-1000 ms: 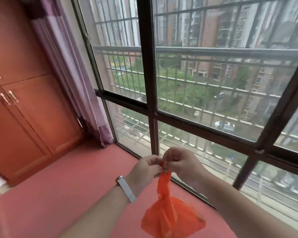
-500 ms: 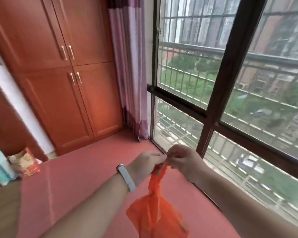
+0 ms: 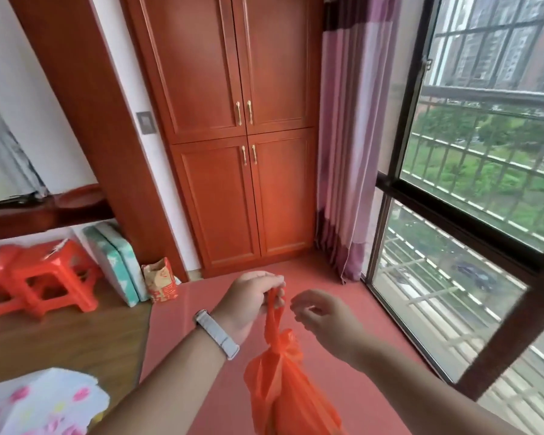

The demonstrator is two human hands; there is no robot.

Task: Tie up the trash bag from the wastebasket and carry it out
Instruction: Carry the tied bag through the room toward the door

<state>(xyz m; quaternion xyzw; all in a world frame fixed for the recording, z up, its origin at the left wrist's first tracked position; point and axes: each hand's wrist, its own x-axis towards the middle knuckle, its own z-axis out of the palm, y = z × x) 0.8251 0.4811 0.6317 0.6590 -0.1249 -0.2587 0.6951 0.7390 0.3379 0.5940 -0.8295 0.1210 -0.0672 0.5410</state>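
An orange plastic trash bag (image 3: 288, 394) hangs in front of me over the red floor, knotted at its neck. My left hand (image 3: 252, 301), with a pale watch strap on the wrist, pinches the bag's two handle loops from above. My right hand (image 3: 322, 317) hovers just to the right of the loops, fingers curled and apart, touching nothing. The bag's lower end runs out of the picture. No wastebasket is in view.
A tall wooden wardrobe (image 3: 233, 146) stands ahead, a purple curtain (image 3: 346, 146) beside it. The barred window (image 3: 471, 196) fills the right side. To the left are red plastic stools (image 3: 41, 277), a folded green mat (image 3: 117, 262) and a paper bag (image 3: 161, 284). Patterned cloth (image 3: 38, 403) lies bottom left.
My view has swung left from the window to the wardrobe. My right hand has let go of the bag's top and moved right; the left hand alone holds the bag.
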